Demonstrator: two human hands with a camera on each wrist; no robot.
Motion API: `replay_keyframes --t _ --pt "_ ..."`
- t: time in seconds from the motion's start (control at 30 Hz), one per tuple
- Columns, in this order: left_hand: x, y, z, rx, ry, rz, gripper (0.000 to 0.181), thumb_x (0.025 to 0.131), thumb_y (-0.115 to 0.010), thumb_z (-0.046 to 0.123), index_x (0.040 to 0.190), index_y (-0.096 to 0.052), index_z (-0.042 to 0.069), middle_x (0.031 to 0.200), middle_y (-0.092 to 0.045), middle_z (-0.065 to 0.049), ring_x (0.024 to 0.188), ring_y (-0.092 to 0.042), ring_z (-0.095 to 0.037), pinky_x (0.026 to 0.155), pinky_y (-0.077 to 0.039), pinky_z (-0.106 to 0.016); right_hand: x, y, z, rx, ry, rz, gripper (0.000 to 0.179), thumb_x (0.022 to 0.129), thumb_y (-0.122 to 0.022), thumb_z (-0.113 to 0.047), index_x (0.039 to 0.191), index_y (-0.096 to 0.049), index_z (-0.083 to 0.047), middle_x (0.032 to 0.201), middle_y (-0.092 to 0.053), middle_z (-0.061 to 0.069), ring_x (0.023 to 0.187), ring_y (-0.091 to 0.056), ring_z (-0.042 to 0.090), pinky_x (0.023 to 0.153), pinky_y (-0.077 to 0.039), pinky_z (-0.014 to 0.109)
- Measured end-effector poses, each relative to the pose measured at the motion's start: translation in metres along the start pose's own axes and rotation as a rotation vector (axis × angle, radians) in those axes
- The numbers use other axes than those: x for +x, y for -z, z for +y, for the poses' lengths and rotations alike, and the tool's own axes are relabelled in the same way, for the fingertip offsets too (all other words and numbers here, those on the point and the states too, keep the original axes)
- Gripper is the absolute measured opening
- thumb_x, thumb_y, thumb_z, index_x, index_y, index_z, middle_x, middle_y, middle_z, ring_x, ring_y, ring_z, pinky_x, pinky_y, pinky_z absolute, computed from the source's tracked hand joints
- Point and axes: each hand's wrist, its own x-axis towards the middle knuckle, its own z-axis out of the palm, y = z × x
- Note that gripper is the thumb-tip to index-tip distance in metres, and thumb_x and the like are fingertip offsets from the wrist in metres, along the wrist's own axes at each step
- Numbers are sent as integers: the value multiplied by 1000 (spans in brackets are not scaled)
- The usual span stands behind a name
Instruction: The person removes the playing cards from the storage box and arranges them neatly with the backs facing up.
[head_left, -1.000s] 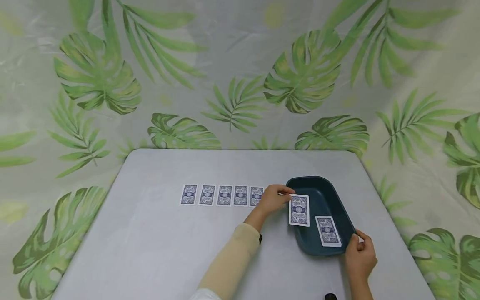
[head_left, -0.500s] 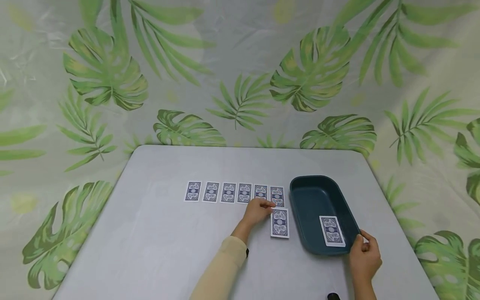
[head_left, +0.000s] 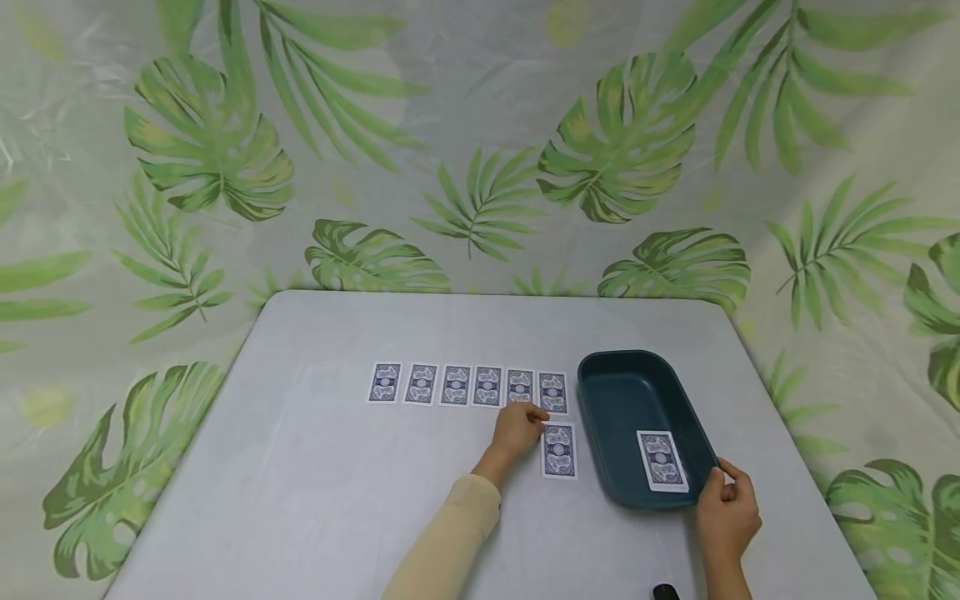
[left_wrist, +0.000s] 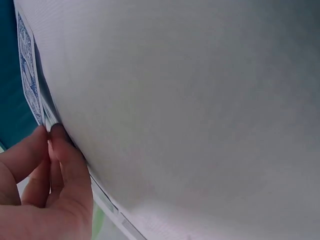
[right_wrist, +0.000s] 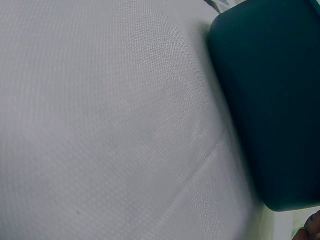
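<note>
My left hand point(head_left: 517, 429) pinches the top left corner of a blue-backed playing card point(head_left: 559, 451), low over the table just left of the tray. In the left wrist view, thumb and fingertips meet at the end of that card point(left_wrist: 30, 70), which is tilted a little off the cloth. With its thumb and fingers, my right hand point(head_left: 727, 508) grips the near right corner of a dark teal tray point(head_left: 617, 450). Inside the tray lies another blue-backed card point(head_left: 663, 461), face down. Only fingertips of the right hand show in the right wrist view, below the tray point(right_wrist: 270, 110).
Several face-down playing cards point(head_left: 456, 385) form a row beyond the left hand, the last one near the tray's left side. A small black object point(head_left: 664, 592) sits at the near edge of view. Leaf-patterned cloth point(head_left: 480, 200) hangs behind the white table point(head_left: 300, 467).
The left hand has carried its card out from over the tray, left and nearer, to lie below the row's right end. The right hand keeps its grip on the tray.
</note>
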Motion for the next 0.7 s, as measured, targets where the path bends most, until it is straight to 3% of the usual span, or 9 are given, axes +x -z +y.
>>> replay_keyframes --t 0.33,0.53,0.7 --pt "-2 -3 4 128 -33 28 8 83 -71 2 88 -75 6 87 -71 -4 84 -65 -19 77 -50 -27 0 0 0 -9 -7 -7 25 96 -55 -11 113 -67 2 52 -33 -7 46 -26 -1 48 -21 24" --pt "0 -1 9 197 -53 42 8 85 -71 7 92 -74 4 85 -70 -4 79 -64 -18 73 -50 -26 0 0 1 -1 -1 -2 25 96 -55 -10 113 -67 2 52 -33 -7 45 -26 -1 48 -21 24" --pt "3 3 24 140 -68 76 10 86 -69 7 95 -74 3 80 -68 -2 72 -60 -13 66 -48 -23 -1 0 0 6 5 8 24 95 -56 -10 112 -68 2 51 -33 -9 45 -26 -1 48 -21 23"
